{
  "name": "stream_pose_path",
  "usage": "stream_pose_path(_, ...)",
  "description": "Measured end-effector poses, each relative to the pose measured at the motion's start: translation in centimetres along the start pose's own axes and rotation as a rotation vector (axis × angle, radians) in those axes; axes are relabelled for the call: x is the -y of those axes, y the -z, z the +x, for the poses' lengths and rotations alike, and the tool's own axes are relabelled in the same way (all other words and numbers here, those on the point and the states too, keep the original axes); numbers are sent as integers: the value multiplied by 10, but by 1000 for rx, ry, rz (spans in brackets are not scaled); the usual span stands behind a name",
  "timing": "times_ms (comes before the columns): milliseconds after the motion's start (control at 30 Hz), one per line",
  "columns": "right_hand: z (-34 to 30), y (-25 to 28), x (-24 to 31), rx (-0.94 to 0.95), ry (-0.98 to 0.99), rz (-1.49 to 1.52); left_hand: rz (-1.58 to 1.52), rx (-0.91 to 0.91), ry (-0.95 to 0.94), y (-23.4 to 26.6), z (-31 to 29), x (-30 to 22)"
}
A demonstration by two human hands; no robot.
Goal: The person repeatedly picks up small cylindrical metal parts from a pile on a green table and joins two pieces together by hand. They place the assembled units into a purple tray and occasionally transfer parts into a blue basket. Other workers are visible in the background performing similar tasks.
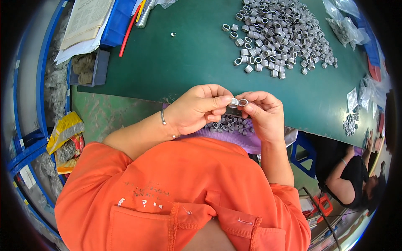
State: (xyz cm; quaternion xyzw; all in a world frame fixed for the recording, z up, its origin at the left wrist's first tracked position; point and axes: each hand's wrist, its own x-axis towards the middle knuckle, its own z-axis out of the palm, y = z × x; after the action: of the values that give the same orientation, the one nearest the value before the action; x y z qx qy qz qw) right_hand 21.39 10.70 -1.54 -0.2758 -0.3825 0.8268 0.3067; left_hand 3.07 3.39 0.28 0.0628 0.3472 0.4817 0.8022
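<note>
Close together at the table's near edge, my two hands each pinch a small grey metal ring. My left hand [200, 106] grips one ring [234, 103] between thumb and forefinger, its side turned toward me. In my right hand [264, 113] a second ring [243, 102] shows its round opening. The two rings sit side by side, seemingly touching. Below my hands, more grey rings [229, 124] lie on a purple cloth [205, 133] over my lap. A large heap of the same rings [276, 37] covers the far right of the green table [176, 62].
At the far left stand a blue bin [116, 25] with papers, a grey bin [100, 69] and a red pen [125, 39]. Plastic bags [347, 31] and a small pile of parts [351, 123] lie at right. Another person [341, 175] sits beyond, near a blue stool [304, 154].
</note>
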Motion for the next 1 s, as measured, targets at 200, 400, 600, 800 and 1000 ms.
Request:
stream_pose_path(200, -1, -6, 1, -11, -52, 108, -147, 14, 46, 0, 1, 0)
stream_pose_path(400, -3, -6, 1, -10, -35, 96, -102, 13, 35, -1, -1, 0)
stream_pose_path(600, -3, -5, 2, 31, 8, 83, -73, -21, 20, -5, -3, -1)
stream_pose_path(800, -13, 4, 12, 262, 261, -654, 735, 14, -135, 0, -14, -8)
stream_pose_path(1000, 26, -7, 11, -185, 650, -1311, 1327, -281, -832, -9, 25, -17)
